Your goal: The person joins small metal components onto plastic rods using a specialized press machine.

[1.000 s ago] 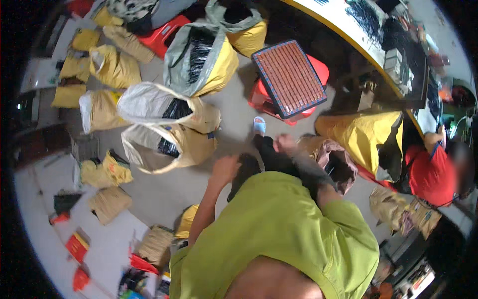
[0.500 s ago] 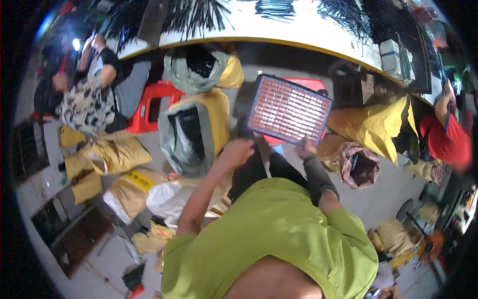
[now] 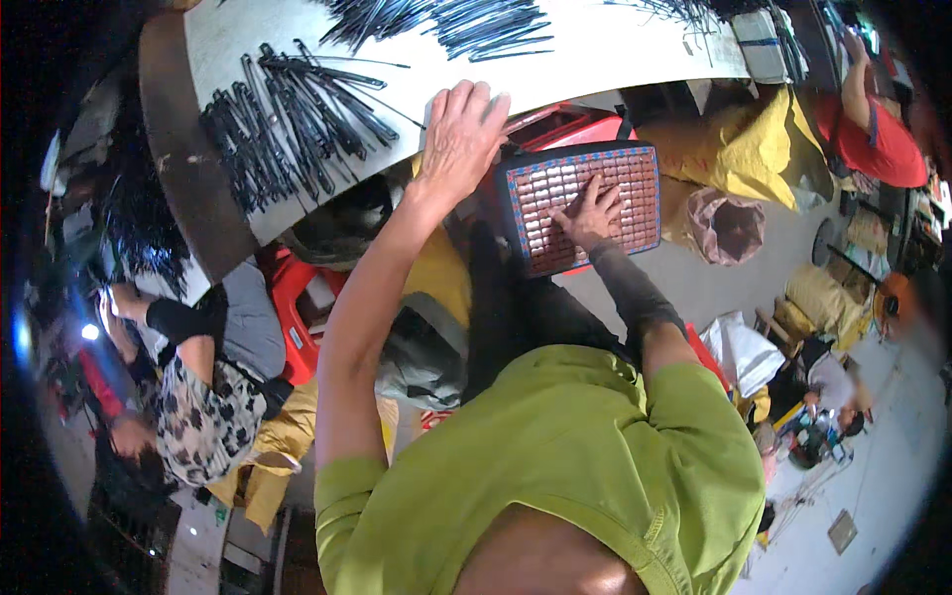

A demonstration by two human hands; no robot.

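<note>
My left hand lies on the front edge of the white table, its fingers stretched over the top and holding nothing. Below it to the right is a brown beaded seat cushion with a dark border and blue-and-red trim, set on a red plastic stool. My right hand presses on the beads with fingers spread. A loose pile of thin black strips rests on the table left of my left hand, and another pile lies farther back.
A yellow sack and a brownish open bag stand right of the cushion. Dark and grey sacks crowd below my left arm. One person sits at the left; another in red is at the far right.
My left hand has reached up and forward onto the table edge. My right hand has moved from the cushion's near edge onto its beads. The view has turned, bringing the table nearer.
</note>
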